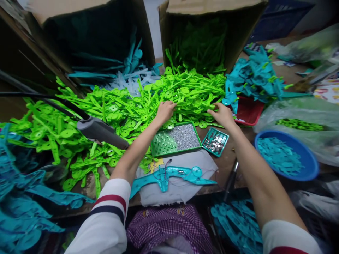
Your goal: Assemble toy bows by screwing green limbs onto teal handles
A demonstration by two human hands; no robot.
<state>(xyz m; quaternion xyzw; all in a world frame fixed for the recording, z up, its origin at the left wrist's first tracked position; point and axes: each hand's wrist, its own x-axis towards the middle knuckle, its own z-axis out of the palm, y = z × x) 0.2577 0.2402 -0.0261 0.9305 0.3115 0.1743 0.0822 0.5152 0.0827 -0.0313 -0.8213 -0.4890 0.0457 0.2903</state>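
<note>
Both my arms reach forward into a big heap of bright green plastic parts [127,106] spread over the bench. My left hand [165,111] rests on the heap, fingers curled down among the parts. My right hand [222,113] is closed around a green part at the heap's right side. Just below my hands lie a green tray of small silver pieces [176,139] and a smaller teal tray of round metal pieces [215,141]. Nearer me, a teal plastic part with wires [172,175] lies on a white cloth [182,188].
Two open cardboard boxes stand at the back, one with teal parts [106,46], one with green parts [201,38]. A red tray [247,111] under a teal pile [254,77], a blue bowl of teal pieces [287,155], a grey tool [102,132] and clear bags [299,120] surround me.
</note>
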